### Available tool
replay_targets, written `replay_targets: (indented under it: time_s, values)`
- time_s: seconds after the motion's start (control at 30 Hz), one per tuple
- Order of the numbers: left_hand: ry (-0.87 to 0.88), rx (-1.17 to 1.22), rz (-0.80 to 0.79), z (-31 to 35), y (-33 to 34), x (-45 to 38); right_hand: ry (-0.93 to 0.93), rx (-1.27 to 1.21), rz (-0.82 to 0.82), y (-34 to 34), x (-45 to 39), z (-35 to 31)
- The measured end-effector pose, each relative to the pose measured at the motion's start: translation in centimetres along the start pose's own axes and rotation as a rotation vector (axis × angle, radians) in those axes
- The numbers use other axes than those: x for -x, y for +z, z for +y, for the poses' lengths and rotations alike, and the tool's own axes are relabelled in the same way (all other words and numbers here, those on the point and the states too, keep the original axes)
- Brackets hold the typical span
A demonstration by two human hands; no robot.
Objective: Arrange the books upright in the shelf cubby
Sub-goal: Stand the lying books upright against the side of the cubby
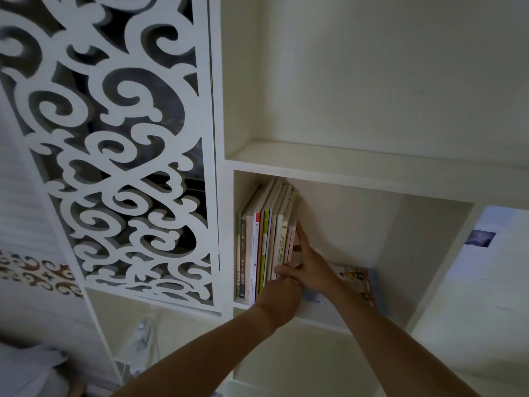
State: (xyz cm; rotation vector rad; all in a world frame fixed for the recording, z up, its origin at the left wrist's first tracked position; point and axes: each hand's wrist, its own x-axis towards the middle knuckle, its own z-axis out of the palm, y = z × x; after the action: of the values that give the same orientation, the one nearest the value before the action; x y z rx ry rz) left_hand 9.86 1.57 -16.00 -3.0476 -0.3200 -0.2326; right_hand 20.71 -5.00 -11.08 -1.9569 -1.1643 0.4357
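While your two arms reach up into the cubby (pixel 423 253), the row of books (pixel 264 247) stands pressed against its left wall, spines facing you, their tops leaning a little to the right. Your right hand (pixel 310 267) is open and flat, its fingers (pixel 301 233) laid against the cover of the last book in the row, propping it. Your left hand (pixel 282 296) sits just below, at the bottom front of the row; its fingers curl toward the lower spines, but you cannot tell from here whether they actually pinch a book or only rest on it.

One more book (pixel 355 279) lies flat on the cubby floor to the right, under your right forearm, with a bright illustrated cover. It looks like the only one not yet stood up.

These look like thin paperbacks: light, and floppy when taken singly, so the row probably tips rightward the moment the support goes away. Keep the flat palm against the end cover and press toward the left wall to square the tops. For the flat one, I would lift it by its long spine edge rather than a corner, since a soft cover bends and a glossy face may slip. Slide it in beside the row while the other hand steadies the bottom edges.
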Motion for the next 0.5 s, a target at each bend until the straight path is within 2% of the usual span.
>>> replay_targets:
  time_s: [0.07, 0.13, 0.2, 0.27, 0.43, 0.5]
  values:
    - [0.241, -0.030, 0.048, -0.7, 0.9, -0.2, 0.005, 0.015, -0.035, -0.3, -0.1, -0.1]
    - [0.365, -0.161, 0.101, -1.4, 1.8, -0.8, 0.016, 0.038, -0.067, -0.7, -0.1, -0.3]
    - [0.345, -0.242, 0.085, -1.7, 2.0, -1.5, 0.040, 0.037, -0.107, -1.3, 0.1, -0.6]
    - [0.298, -0.220, 0.011, -1.4, 1.6, -2.0, 0.053, 0.037, -0.119, -2.0, 0.7, -1.3]
    - [0.313, -0.484, -0.097, 1.0, 1.5, -4.2, -0.045, 0.160, 0.019, -2.8, 1.4, -3.2]
    - [0.222, -0.358, -0.085, 1.2, 2.2, -5.1, -0.058, 0.187, 0.029, -2.6, 1.2, -3.1]
